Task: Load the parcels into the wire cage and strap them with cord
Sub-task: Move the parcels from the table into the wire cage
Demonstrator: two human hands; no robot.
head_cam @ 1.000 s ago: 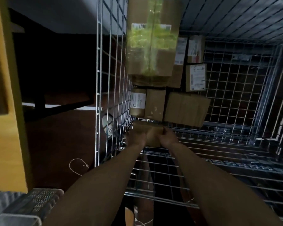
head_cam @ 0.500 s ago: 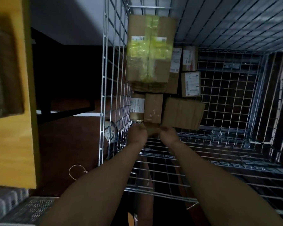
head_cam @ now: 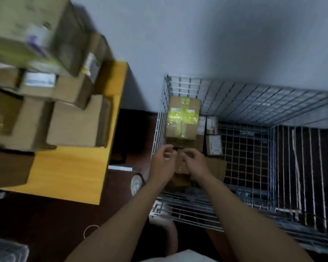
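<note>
Empty and loosely curled, the left hand and right hand hover apart; parcels line the wire cage's left edge — its right half lies open.

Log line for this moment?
loading | left hand: empty, above wire cage | right hand: empty | yellow-taped parcel: in cage | table parcels: waiting

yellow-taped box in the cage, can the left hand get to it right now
Probably yes. The left hand hangs at the open top of the cage, seemingly empty, just short of the yellow-taped box, which sits topmost on its stack. Nothing shows between them.
</note>
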